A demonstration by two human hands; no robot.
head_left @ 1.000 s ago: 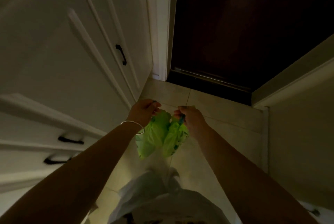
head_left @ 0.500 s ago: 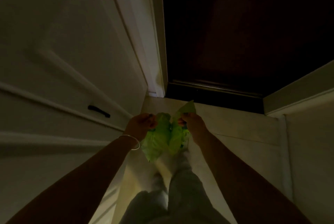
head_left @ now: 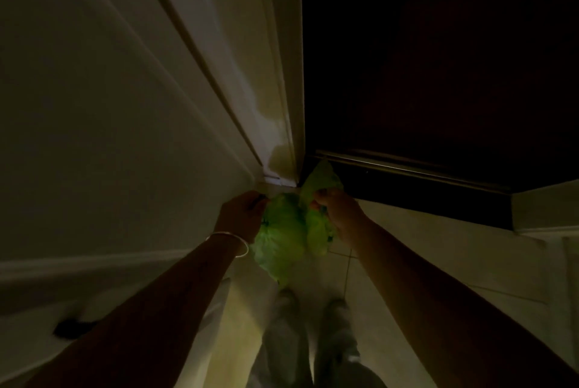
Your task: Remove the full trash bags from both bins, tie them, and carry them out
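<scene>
I hold two bright green trash bags in front of me in a dim hallway. The larger green bag [head_left: 277, 240] hangs from my left hand [head_left: 242, 216], which wears a thin bangle at the wrist. A smaller green bag [head_left: 318, 231] hangs from my right hand [head_left: 340, 213], and a loose flap of it sticks up above the fingers. Both bags press against each other between my hands, above my legs and feet. Whether the bags are tied I cannot tell.
A dark door [head_left: 438, 58] stands straight ahead, its threshold [head_left: 407, 190] just beyond my hands. White cabinet doors [head_left: 109, 121] line the left side, with a black handle [head_left: 67, 328] low down. A pale wall [head_left: 545, 209] closes the right. Tiled floor [head_left: 407, 262] lies underfoot.
I have walked closer to the dark door; the cabinets slid past on the left. Both hands kept their grip on the bags, and a flap now sticks up above the right hand.
</scene>
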